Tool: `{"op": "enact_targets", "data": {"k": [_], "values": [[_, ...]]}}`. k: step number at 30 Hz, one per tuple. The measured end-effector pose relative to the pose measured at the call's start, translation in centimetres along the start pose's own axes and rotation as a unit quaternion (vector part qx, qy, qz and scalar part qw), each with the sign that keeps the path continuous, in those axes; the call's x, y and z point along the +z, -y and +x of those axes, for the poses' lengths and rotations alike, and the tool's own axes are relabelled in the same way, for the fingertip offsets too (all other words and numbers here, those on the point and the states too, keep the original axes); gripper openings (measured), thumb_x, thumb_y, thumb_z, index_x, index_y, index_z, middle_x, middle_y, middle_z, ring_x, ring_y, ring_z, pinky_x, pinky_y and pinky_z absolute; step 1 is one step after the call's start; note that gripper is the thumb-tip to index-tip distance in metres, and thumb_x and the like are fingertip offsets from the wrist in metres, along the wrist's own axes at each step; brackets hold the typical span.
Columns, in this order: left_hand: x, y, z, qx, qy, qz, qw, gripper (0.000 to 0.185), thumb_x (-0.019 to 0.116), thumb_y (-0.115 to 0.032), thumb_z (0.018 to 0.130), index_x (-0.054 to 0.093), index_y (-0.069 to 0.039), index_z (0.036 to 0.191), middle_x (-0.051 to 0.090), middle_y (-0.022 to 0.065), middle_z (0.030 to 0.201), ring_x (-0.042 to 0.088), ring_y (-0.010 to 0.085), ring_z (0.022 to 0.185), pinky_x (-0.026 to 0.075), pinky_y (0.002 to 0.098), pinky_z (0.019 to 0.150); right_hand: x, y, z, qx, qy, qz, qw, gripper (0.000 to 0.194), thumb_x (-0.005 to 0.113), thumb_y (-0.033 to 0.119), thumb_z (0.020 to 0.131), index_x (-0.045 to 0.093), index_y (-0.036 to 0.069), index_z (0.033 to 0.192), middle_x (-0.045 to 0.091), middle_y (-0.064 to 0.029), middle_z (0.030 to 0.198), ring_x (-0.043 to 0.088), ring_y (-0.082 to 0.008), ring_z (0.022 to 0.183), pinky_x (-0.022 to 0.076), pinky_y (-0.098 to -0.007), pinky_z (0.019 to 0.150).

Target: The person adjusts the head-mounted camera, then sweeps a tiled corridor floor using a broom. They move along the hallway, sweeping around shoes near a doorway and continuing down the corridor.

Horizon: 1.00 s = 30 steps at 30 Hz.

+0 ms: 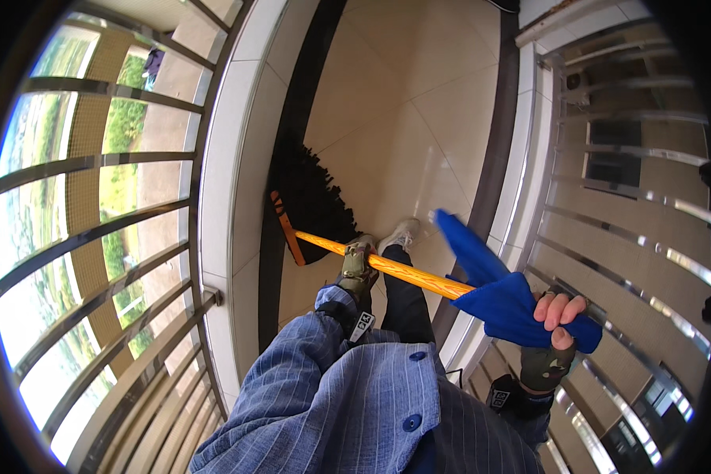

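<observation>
A broom with a yellow-orange, wood-patterned handle [418, 275] slants across in front of me. Its orange head [288, 228] is beside the left wall, and black bristles [314, 198] fan out from it. In a camouflage fingerless glove, my left hand [356, 265] grips the handle close to the head. My right hand [560, 320], gloved the same way, clutches a blue cloth [506, 302] at the other end. The cloth covers that end of the handle, and a loose, blurred flap of it sticks up. What lies under the cloth is hidden.
Beige tiles [403, 106] with dark borders form the floor of a narrow passage. Low white-tiled walls flank it, topped by metal railings on the left [148, 157] and right [622, 237]. My shoe [404, 231] is near the bristles.
</observation>
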<state>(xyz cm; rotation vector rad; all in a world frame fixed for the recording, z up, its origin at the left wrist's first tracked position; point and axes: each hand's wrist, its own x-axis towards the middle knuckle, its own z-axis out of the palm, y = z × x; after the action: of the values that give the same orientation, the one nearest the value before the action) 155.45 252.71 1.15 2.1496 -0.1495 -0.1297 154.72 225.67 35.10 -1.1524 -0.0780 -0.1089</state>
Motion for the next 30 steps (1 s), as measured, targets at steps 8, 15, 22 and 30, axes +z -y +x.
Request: {"op": "enact_targets", "data": {"k": [8, 15, 22, 30], "values": [[-0.6, -3.7, 2.7, 0.093, 0.047, -0.002, 0.995, 0.02, 0.065, -0.014, 0.058, 0.054, -0.011, 0.075, 0.053, 0.01, 0.073, 0.052, 0.0328, 0.074, 0.039, 0.0417, 0.067, 1.8, 3.6, -3.7, -0.052, -0.081, -0.034, 0.995, 0.025, 0.063, 0.01, 0.073, 0.041, 0.014, 0.086, 0.051, -0.0005, 0.077, 0.049, -0.0152, 0.074, 0.0341, -0.0337, 0.088], [1.9, -9.1, 6.1, 0.155, 0.219, 0.004, 0.963, 0.02, 0.06, -0.008, 0.061, 0.054, -0.012, 0.08, 0.054, 0.0105, 0.076, 0.052, 0.0318, 0.079, 0.041, 0.0407, 0.07, 3.1, 7.2, -10.9, -0.116, -0.252, -0.035, 0.96, 0.026, 0.06, 0.005, 0.067, 0.04, 0.013, 0.081, 0.047, 0.0006, 0.073, 0.044, -0.0136, 0.071, 0.0358, -0.0277, 0.077], [4.0, -14.8, 4.0, 0.258, 0.399, 0.071, 0.877, 0.026, 0.065, -0.006, 0.055, 0.055, -0.008, 0.079, 0.053, 0.0126, 0.077, 0.052, 0.0334, 0.078, 0.042, 0.0399, 0.067, 7.6, 8.0, -21.6, -0.132, -0.544, -0.029, 0.828, 0.031, 0.063, 0.004, 0.065, 0.039, 0.012, 0.082, 0.043, -0.0008, 0.073, 0.042, -0.0159, 0.076, 0.0341, -0.0282, 0.077], [9.3, -16.2, -7.4, 0.336, 0.553, 0.16, 0.746, 0.016, 0.057, -0.006, 0.062, 0.056, -0.007, 0.078, 0.056, 0.014, 0.077, 0.053, 0.033, 0.081, 0.041, 0.0377, 0.078, 11.4, 7.4, -35.2, -0.118, -0.666, 0.019, 0.736, 0.033, 0.064, 0.012, 0.069, 0.036, 0.012, 0.085, 0.04, -0.0015, 0.08, 0.042, -0.0178, 0.088, 0.0299, -0.0308, 0.089]]}}
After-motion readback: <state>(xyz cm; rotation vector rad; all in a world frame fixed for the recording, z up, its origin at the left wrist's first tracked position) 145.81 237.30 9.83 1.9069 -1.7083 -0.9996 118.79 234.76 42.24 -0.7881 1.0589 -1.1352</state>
